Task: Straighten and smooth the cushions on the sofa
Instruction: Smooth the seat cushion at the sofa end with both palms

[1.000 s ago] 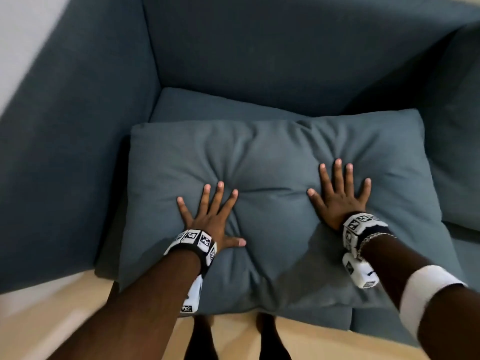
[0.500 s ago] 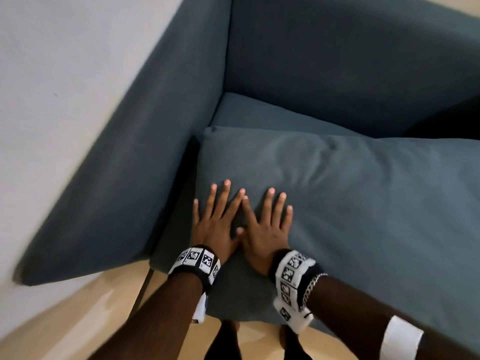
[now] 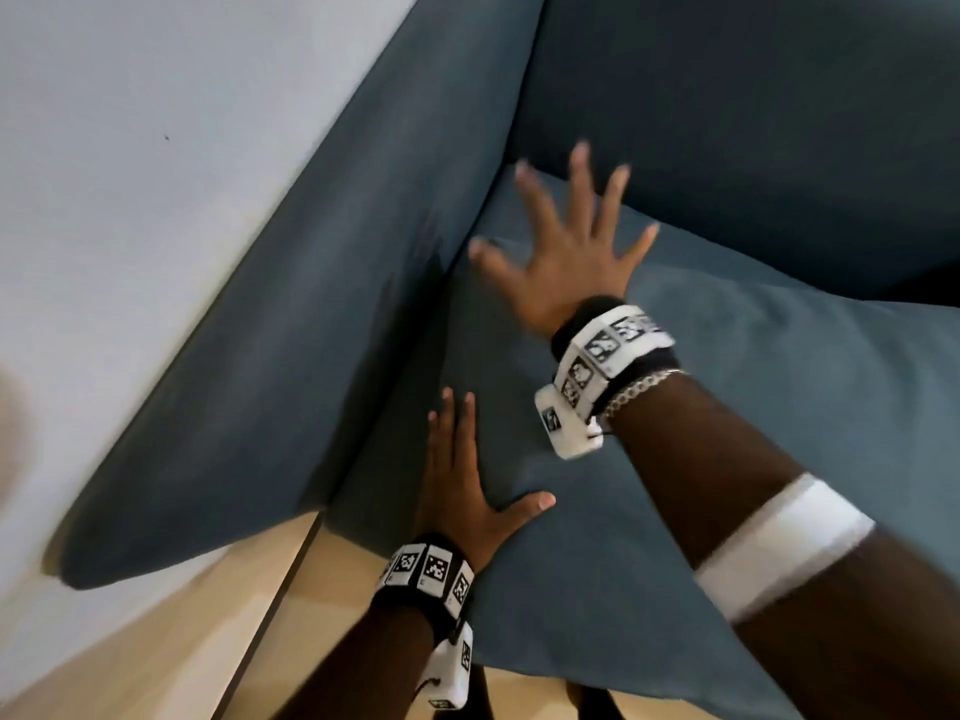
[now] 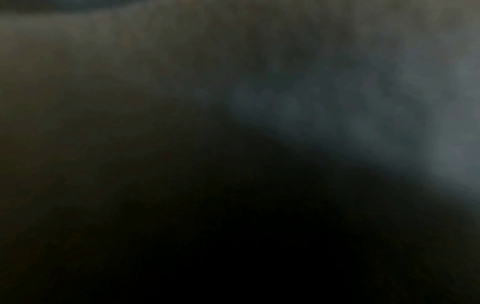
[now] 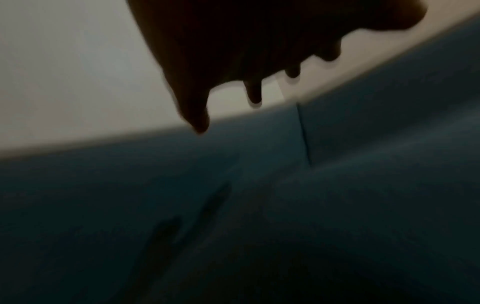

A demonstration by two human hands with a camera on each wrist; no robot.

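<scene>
The left hand (image 3: 457, 491) is laid flat, fingers straight, on the cushion (image 3: 727, 459) beside the sofa arm (image 3: 322, 324). The right hand (image 3: 566, 252) is spread wide near the back corner; contact cannot be told. A pale wall (image 3: 156, 148) is seen behind.

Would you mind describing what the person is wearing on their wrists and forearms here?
The left hand has a black wristband set with white squares of black-and-white coded markers, and a white camera block below it. The right hand wears a matching marker band, plus a silver chain bracelet and a plain white band on the forearm. No sleeves show.
</scene>
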